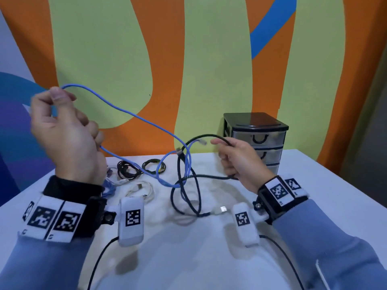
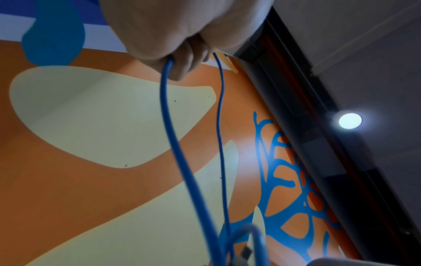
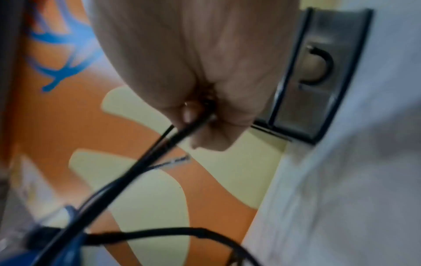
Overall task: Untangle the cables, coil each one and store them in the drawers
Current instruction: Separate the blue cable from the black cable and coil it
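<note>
My left hand (image 1: 60, 122) is raised at the left and grips a light blue cable (image 1: 134, 116), which loops up from its fingers and runs down to the right. In the left wrist view two strands of that blue cable (image 2: 168, 126) hang from the curled fingers. The blue cable's clear plug (image 1: 202, 141) sticks up near my right hand (image 1: 236, 158), which holds a black cable (image 1: 201, 137) above the white table (image 1: 314, 195). The black cable (image 3: 127, 180) is looped through the blue one, and its white USB end (image 1: 219, 210) lies on the table. A small drawer unit (image 1: 256, 141) stands behind the right hand, drawers closed.
Coiled cables lie at the table's back left: a black one (image 1: 125, 170), a dark green-yellow one (image 1: 154, 165) and a white one (image 1: 140, 190). A painted orange and green wall rises right behind the table. Wrist camera leads trail toward me.
</note>
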The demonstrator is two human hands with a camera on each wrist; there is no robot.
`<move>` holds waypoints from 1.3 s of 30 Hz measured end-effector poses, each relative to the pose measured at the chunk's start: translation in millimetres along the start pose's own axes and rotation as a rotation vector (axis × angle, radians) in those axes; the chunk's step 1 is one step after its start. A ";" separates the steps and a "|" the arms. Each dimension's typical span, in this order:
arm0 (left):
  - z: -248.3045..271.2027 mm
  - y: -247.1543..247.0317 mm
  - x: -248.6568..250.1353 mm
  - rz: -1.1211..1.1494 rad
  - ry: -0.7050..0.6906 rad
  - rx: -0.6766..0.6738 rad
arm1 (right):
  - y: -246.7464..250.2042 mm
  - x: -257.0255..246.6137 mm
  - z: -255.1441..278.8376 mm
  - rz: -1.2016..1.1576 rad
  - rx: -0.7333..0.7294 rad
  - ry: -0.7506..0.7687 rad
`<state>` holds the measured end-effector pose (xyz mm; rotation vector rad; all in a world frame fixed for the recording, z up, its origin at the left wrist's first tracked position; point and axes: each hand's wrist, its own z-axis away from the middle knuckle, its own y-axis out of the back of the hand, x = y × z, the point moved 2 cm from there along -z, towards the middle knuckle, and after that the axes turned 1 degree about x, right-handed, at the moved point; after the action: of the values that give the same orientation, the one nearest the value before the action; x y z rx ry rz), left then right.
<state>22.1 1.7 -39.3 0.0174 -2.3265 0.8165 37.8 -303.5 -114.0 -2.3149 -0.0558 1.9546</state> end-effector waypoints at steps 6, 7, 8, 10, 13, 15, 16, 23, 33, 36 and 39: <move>14.1 -19.6 0.2 -0.044 -0.002 -0.155 | -4.0 -7.6 11.6 0.683 -0.089 0.113; 17.5 -23.5 0.0 -0.055 0.005 -0.198 | -6.9 -13.4 15.4 0.701 -0.122 0.197; 21.4 -27.7 0.4 -0.070 0.001 -0.244 | -12.4 -20.3 20.3 0.669 -0.168 0.297; 30.1 -35.8 1.2 -0.103 -0.038 -0.337 | -28.3 -31.1 29.4 0.491 -0.293 0.439; 42.6 -45.8 2.7 -0.137 -0.083 -0.452 | -52.6 -27.7 37.8 0.399 -0.435 0.432; 49.6 -50.8 6.2 -0.126 -0.098 -0.474 | -60.3 -16.2 38.7 0.517 -0.503 0.372; 51.5 -51.3 9.0 -0.114 -0.119 -0.456 | -60.2 -10.8 37.5 0.578 -0.527 0.328; 33.4 -26.5 30.8 -0.261 -0.473 -0.074 | -23.1 -8.2 9.6 0.726 -0.056 0.255; 18.7 -12.5 12.6 -0.718 -0.755 -0.374 | -9.1 -22.9 10.5 -0.072 0.134 0.145; 29.0 -22.6 2.1 -0.589 -0.368 -0.453 | -10.9 -25.1 10.3 -0.257 0.115 0.110; 32.5 -23.9 -10.3 -0.516 0.075 -0.712 | -12.3 -26.4 12.5 -0.326 0.092 0.037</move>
<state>16.3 -37.7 -51.1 0.2581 -2.2606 -0.2686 21.6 -293.2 -88.8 -2.1250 -0.3130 1.7172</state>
